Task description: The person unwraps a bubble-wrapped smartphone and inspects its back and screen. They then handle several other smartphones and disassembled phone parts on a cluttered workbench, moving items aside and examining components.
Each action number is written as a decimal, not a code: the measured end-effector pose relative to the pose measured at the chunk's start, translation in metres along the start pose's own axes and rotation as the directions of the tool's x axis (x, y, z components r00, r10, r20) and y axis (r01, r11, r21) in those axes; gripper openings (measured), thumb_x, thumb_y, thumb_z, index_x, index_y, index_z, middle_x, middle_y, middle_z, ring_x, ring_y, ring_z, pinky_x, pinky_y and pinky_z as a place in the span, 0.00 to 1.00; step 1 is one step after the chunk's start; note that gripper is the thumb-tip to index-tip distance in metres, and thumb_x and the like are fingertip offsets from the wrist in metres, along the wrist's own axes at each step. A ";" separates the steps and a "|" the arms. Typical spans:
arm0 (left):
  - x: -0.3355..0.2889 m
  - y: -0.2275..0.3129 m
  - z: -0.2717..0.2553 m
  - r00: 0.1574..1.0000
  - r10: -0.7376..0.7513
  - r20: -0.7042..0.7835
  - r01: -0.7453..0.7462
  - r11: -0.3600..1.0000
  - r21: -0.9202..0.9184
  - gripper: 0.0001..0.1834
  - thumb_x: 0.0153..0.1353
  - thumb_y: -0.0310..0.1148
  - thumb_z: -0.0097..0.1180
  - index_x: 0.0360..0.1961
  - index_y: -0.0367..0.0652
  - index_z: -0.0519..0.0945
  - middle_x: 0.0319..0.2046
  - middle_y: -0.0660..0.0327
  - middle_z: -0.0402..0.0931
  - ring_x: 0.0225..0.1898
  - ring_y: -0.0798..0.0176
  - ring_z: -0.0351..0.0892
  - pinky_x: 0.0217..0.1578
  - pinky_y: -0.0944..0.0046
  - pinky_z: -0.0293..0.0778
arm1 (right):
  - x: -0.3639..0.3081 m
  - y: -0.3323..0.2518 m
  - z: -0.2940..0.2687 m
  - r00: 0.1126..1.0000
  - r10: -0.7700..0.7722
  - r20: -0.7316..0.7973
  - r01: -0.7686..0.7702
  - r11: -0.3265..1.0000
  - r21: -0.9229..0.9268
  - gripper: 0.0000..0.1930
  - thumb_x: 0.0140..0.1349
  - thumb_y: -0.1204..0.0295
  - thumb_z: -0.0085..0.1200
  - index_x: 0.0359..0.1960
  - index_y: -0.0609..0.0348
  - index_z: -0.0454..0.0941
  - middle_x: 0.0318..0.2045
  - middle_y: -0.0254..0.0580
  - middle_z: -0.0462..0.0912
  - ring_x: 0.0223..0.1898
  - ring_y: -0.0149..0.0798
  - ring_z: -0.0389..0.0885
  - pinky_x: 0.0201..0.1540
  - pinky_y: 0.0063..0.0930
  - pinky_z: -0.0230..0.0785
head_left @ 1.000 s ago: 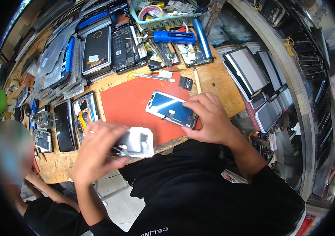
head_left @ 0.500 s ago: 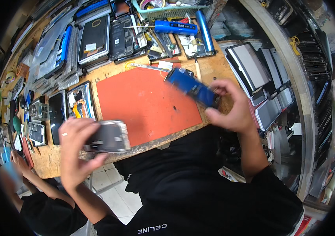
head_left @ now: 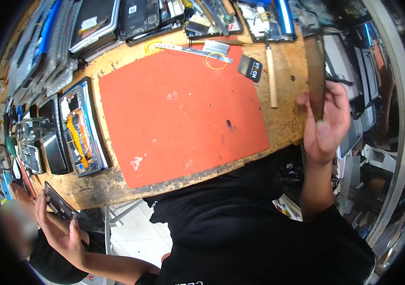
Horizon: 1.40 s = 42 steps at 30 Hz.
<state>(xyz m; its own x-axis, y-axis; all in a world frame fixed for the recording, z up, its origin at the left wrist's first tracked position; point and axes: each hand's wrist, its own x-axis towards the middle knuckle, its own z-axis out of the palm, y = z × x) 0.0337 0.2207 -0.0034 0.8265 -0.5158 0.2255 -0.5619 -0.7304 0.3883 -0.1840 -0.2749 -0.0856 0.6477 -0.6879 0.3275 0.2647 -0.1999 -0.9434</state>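
Observation:
At the lower left, past the bench edge, my left hand grips a dark phone between thumb and fingers. The phone is tilted and seen at a slant. My right hand is raised over the right end of the bench. It holds a thin, dark, phone-sized panel upright and nearly edge-on; motion blurs it. Between the hands lies an orange-red work mat. A black and grey card rests at its far right corner, near a wooden-handled tool.
Opened phones and dark tablets stand along the left. A metal ruler and yellow rubber band lie at the mat's far edge. Trays of tools fill the back. A co-worker's arm shows at far left.
My hands have moved apart: the left down and left with the phone, the right outward with its panel, which showed a blue face before and is now turned nearly edge-on.

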 end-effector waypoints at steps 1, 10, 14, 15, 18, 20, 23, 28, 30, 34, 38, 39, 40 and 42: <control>0.000 0.002 0.003 1.000 -0.001 0.018 0.001 1.000 0.008 0.40 0.60 0.41 0.69 0.69 0.31 0.72 0.69 0.46 0.70 0.74 0.47 0.65 0.76 0.48 0.55 | -0.002 0.004 0.000 0.999 -0.040 -0.021 0.039 0.999 -0.030 0.45 0.58 0.58 0.73 0.68 0.75 0.62 0.60 0.52 0.75 0.61 0.41 0.75 0.60 0.38 0.75; 0.039 0.089 0.081 0.953 0.113 0.280 -0.036 0.963 -0.266 0.42 0.40 0.35 0.76 0.61 0.34 0.77 0.53 0.43 0.77 0.55 0.42 0.80 0.58 0.46 0.75 | -0.007 -0.007 0.026 0.956 0.063 0.287 -0.081 0.995 0.052 0.43 0.49 0.68 0.75 0.64 0.76 0.65 0.58 0.54 0.71 0.61 0.42 0.74 0.67 0.36 0.68; 0.044 0.120 0.093 0.974 0.123 0.191 -0.078 0.971 -0.227 0.43 0.37 0.31 0.74 0.62 0.36 0.77 0.51 0.45 0.77 0.54 0.42 0.80 0.54 0.48 0.76 | -0.019 -0.011 0.037 0.942 0.028 0.335 0.024 0.988 -0.151 0.43 0.45 0.70 0.77 0.63 0.73 0.68 0.58 0.53 0.71 0.59 0.42 0.76 0.64 0.34 0.69; 0.042 0.125 0.090 0.975 0.117 0.190 -0.080 0.978 -0.192 0.44 0.38 0.31 0.73 0.62 0.36 0.76 0.51 0.45 0.76 0.54 0.42 0.79 0.55 0.49 0.76 | -0.021 -0.014 0.036 0.937 0.019 0.348 0.059 0.975 -0.214 0.43 0.45 0.70 0.77 0.63 0.73 0.68 0.58 0.53 0.71 0.58 0.42 0.76 0.63 0.34 0.70; 0.031 0.136 0.084 0.972 0.073 0.222 -0.016 0.968 -0.251 0.45 0.37 0.33 0.76 0.63 0.37 0.76 0.48 0.45 0.77 0.47 0.41 0.81 0.48 0.49 0.78 | -0.027 -0.020 0.034 0.950 0.019 0.313 0.053 0.974 -0.220 0.42 0.44 0.72 0.77 0.62 0.73 0.69 0.57 0.53 0.71 0.57 0.41 0.77 0.62 0.33 0.70; 0.023 0.141 0.085 0.976 0.074 0.203 -0.018 0.964 -0.265 0.45 0.38 0.30 0.76 0.63 0.36 0.75 0.48 0.46 0.76 0.46 0.42 0.81 0.47 0.49 0.79 | -0.028 -0.022 0.034 0.963 0.067 0.261 -0.035 0.992 -0.124 0.41 0.44 0.72 0.77 0.61 0.73 0.70 0.57 0.53 0.72 0.57 0.41 0.77 0.62 0.32 0.70; 0.020 0.138 0.094 0.983 0.003 0.184 0.025 0.988 -0.152 0.45 0.39 0.28 0.75 0.64 0.36 0.74 0.48 0.47 0.76 0.46 0.42 0.81 0.49 0.50 0.79 | -0.028 -0.023 0.036 0.950 0.110 0.291 -0.089 0.992 -0.086 0.41 0.45 0.74 0.76 0.63 0.72 0.69 0.56 0.50 0.71 0.58 0.39 0.76 0.65 0.32 0.68; 0.023 0.132 0.101 0.992 0.025 0.122 0.009 0.961 -0.276 0.45 0.38 0.26 0.74 0.64 0.35 0.74 0.47 0.48 0.76 0.47 0.44 0.81 0.50 0.51 0.79 | -0.028 -0.026 0.035 0.938 0.146 0.314 -0.138 0.989 -0.049 0.41 0.46 0.75 0.75 0.64 0.71 0.69 0.56 0.47 0.72 0.58 0.36 0.75 0.66 0.31 0.65; 0.019 0.134 0.099 0.989 0.049 0.139 0.000 0.943 -0.334 0.45 0.38 0.27 0.74 0.64 0.35 0.74 0.47 0.48 0.76 0.47 0.44 0.81 0.50 0.52 0.79 | -0.029 -0.026 0.035 0.937 0.166 0.307 -0.160 0.986 -0.043 0.41 0.46 0.74 0.74 0.64 0.71 0.68 0.56 0.46 0.73 0.58 0.36 0.74 0.65 0.31 0.65; 0.010 0.137 0.095 0.985 0.019 0.169 0.048 0.923 -0.382 0.46 0.37 0.27 0.75 0.63 0.35 0.74 0.46 0.48 0.76 0.46 0.46 0.80 0.49 0.53 0.79 | -0.030 -0.029 0.031 0.932 0.224 0.284 -0.213 0.975 -0.068 0.41 0.47 0.74 0.74 0.64 0.70 0.68 0.55 0.45 0.74 0.58 0.35 0.75 0.64 0.30 0.67; 0.008 0.137 0.091 0.982 0.039 0.186 0.036 0.922 -0.386 0.45 0.37 0.28 0.75 0.63 0.35 0.74 0.47 0.47 0.76 0.47 0.46 0.80 0.49 0.52 0.79 | -0.026 -0.035 0.030 0.930 0.200 0.308 -0.144 0.970 -0.195 0.39 0.47 0.73 0.74 0.63 0.68 0.71 0.52 0.45 0.77 0.55 0.36 0.77 0.61 0.31 0.69; 0.011 0.138 0.090 0.982 0.037 0.184 0.037 0.922 -0.384 0.45 0.38 0.28 0.75 0.64 0.35 0.74 0.47 0.47 0.76 0.47 0.46 0.80 0.49 0.53 0.79 | -0.025 -0.038 0.032 0.925 0.193 0.326 -0.112 0.961 -0.251 0.39 0.46 0.73 0.74 0.62 0.67 0.72 0.51 0.45 0.77 0.55 0.37 0.78 0.61 0.31 0.69; 0.015 0.139 0.089 0.984 0.052 0.173 0.019 0.923 -0.384 0.45 0.38 0.29 0.75 0.64 0.35 0.74 0.48 0.47 0.76 0.47 0.46 0.80 0.49 0.53 0.79 | -0.022 -0.040 0.033 0.937 0.126 0.326 0.001 0.932 -0.361 0.39 0.45 0.73 0.75 0.62 0.66 0.73 0.50 0.46 0.78 0.54 0.39 0.78 0.60 0.32 0.70; 0.024 0.144 0.086 0.960 0.149 0.237 -0.054 0.929 -0.366 0.43 0.41 0.31 0.76 0.63 0.36 0.75 0.50 0.48 0.78 0.51 0.45 0.80 0.56 0.50 0.76 | -0.016 -0.043 0.040 0.935 -0.016 0.353 0.222 0.802 -0.554 0.38 0.43 0.72 0.75 0.60 0.65 0.74 0.49 0.48 0.79 0.52 0.43 0.79 0.58 0.35 0.71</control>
<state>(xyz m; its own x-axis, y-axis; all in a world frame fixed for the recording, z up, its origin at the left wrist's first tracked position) -0.0305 0.0642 -0.0189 0.7011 -0.7103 0.0630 -0.5538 -0.4867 0.6757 -0.1775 -0.2274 -0.0482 0.8541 -0.3940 0.3396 -0.0392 -0.6998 -0.7132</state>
